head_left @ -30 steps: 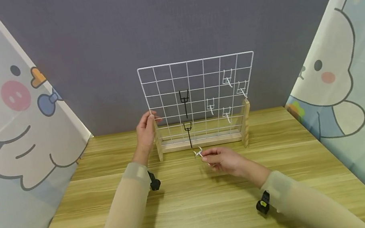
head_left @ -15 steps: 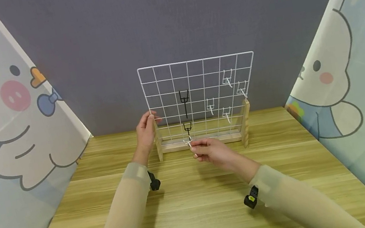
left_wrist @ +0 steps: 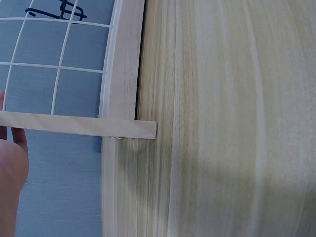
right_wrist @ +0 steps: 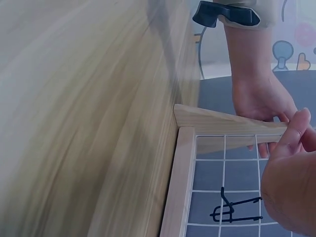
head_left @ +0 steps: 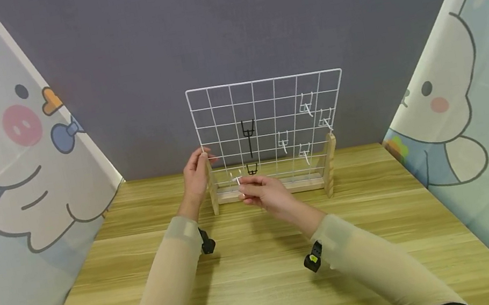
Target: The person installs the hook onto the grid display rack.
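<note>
A white wire grid (head_left: 261, 81) stands upright in a wooden stand (head_left: 299, 185). My left hand (head_left: 195, 180) grips the stand's left post (left_wrist: 74, 123), fingers reaching behind it. Between thumb and fingers of my right hand (head_left: 272, 196), a small white hook (head_left: 237, 179) is pinched by its stem. Its two prongs point up before the grid's lower left part. In the right wrist view that hook is hidden by my right hand (right_wrist: 291, 187). A black hook (head_left: 247, 130) hangs mid-grid; a lower black hook (head_left: 252, 168) is partly covered by my right hand.
Several white hooks hang on the grid's right half, among them an upper white hook (head_left: 306, 105) and a lower white hook (head_left: 305, 151). Under the stand is a wood-grain table (head_left: 257, 281). A dark panel (head_left: 250, 20) rises behind, with cartoon-printed sheets at both sides.
My right hand has carried the white hook left and up, from in front of the stand's base to the grid's lower left squares. The left hand has stayed on the post.
</note>
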The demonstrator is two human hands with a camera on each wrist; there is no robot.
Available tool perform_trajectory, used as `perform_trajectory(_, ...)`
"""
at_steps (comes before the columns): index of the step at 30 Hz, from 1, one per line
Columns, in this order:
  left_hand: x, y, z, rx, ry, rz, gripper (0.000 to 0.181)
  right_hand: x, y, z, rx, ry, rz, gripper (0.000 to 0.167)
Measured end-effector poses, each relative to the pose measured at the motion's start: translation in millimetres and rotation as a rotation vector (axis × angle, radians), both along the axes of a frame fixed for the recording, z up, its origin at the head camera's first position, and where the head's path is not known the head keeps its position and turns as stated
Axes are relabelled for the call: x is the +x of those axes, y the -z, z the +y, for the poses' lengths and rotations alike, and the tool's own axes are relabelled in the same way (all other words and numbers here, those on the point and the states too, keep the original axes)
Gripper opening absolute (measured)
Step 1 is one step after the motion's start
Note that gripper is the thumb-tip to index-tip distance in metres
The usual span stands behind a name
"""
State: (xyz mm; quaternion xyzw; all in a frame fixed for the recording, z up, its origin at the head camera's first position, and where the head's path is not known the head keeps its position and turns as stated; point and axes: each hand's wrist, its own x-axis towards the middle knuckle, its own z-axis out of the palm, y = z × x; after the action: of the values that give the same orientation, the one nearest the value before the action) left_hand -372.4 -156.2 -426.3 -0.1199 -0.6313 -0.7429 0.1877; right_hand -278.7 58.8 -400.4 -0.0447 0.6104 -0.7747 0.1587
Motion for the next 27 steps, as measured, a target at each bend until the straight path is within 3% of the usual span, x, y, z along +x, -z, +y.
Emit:
perform_trajectory(6, -0.7, -0.4, 1.0, -0.008, -0.002, 0.004, 0.037, -8.3, -1.5, -11.4, -0.013, 0.039, 0.030, 0.040)
perform_trajectory(15, -3.5, 1.1, 1.0, -0.007, -0.018, 0.011, 0.023, -24.3, -8.1, -24.0, -0.096, 0.102, 0.077, 0.038)
perform_trajectory(22, -3.7, 1.7, 0.7, -0.018, -0.018, 0.017, 0.028, -35.2, -11.5, -28.5, -0.114, 0.150, 0.091, 0.040)
perform_trajectory(27, -3.1, 0.7, 1.0, -0.011, -0.022, 0.019, 0.021, -41.3, -14.1, -33.0, -0.139, 0.164, 0.107, 0.037)
